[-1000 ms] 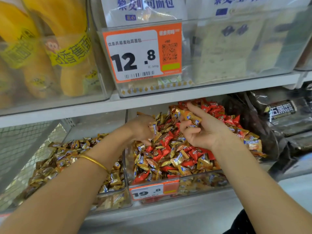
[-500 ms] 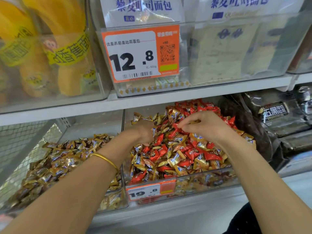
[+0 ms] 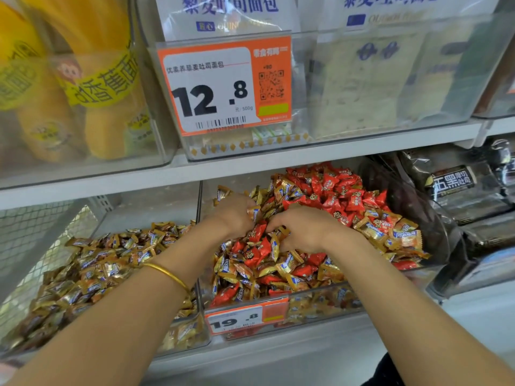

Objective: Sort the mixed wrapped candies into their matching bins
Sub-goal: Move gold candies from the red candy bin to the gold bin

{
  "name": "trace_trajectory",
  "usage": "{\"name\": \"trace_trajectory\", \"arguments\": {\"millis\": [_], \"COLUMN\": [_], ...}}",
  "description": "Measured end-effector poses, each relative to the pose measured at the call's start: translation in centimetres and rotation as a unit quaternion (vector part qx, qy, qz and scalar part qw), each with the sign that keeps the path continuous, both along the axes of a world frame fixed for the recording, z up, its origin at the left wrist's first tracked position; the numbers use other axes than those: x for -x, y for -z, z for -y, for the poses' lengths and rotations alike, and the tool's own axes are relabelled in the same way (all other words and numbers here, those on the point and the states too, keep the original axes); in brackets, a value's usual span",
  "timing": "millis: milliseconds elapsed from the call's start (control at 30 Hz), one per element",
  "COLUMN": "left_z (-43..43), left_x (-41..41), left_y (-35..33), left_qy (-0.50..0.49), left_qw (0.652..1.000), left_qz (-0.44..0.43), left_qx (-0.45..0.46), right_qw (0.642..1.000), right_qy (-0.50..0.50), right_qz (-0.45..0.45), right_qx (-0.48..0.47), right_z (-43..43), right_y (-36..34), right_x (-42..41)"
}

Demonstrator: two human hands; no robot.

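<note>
You stood at a white shop shelf [image 3: 250,168] lined with clear plastic bins. The left bin [image 3: 184,338] held only gold candies [image 3: 97,268]. The middle bin [image 3: 320,299], behind its 19.8 price tag [image 3: 239,320], held gold ones mixed with red candies [image 3: 334,190], the red heaped toward the back right. The wrappers lay jumbled, long axes pointing every way. Both hands were in the middle bin. Your left hand [image 3: 232,215] curled around gold candies. Your right hand [image 3: 303,229] dug knuckles-up into the pile, and I cannot tell whether it gripped anything.
</note>
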State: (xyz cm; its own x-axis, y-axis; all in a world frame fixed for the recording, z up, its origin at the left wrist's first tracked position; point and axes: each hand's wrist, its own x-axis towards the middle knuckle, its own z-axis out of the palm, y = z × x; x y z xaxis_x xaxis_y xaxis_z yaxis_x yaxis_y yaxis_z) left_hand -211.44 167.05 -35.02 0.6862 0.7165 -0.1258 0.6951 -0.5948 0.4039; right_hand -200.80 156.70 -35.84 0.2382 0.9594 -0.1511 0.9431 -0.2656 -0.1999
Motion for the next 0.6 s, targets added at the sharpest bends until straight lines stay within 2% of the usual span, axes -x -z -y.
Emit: {"name": "trace_trajectory", "arguments": {"millis": [67,167,333,400,467,533,600], "left_z": [-0.1,0.3,2.2,2.7,3.2,3.4,3.4], "left_x": [0.3,1.1,3.4,4.6,6.0,7.5,9.1], "left_y": [-0.2,-1.0,-2.3,-2.4,-2.5,-2.6,-2.6], "left_qy": [-0.003,-0.003,0.007,0.003,-0.004,-0.018,-0.03], "left_qw": [0.999,0.993,0.961,0.947,0.93,0.906,0.879], "left_qz": [0.039,0.117,0.253,0.289,0.324,0.362,0.403], "left_qx": [0.007,0.036,0.11,0.139,0.174,0.217,0.252], "right_qw": [0.999,0.984,0.916,0.861,0.788,0.697,0.584], "right_qy": [0.012,0.045,0.114,0.162,0.193,0.203,0.187], "right_qz": [-0.015,-0.135,-0.327,-0.434,-0.545,-0.656,-0.771], "right_qx": [-0.032,-0.109,-0.202,-0.211,-0.212,-0.207,-0.174], "right_z": [-0.2,-0.1,1.2,1.6,2.1,2.3,2.5], "right_y": [0.4,0.7,0.0,-0.2,-0.5,-1.0,-1.3], "right_x": [0.0,-0.7,-1.8,-1.7,-1.7,-1.6,-1.4]}}
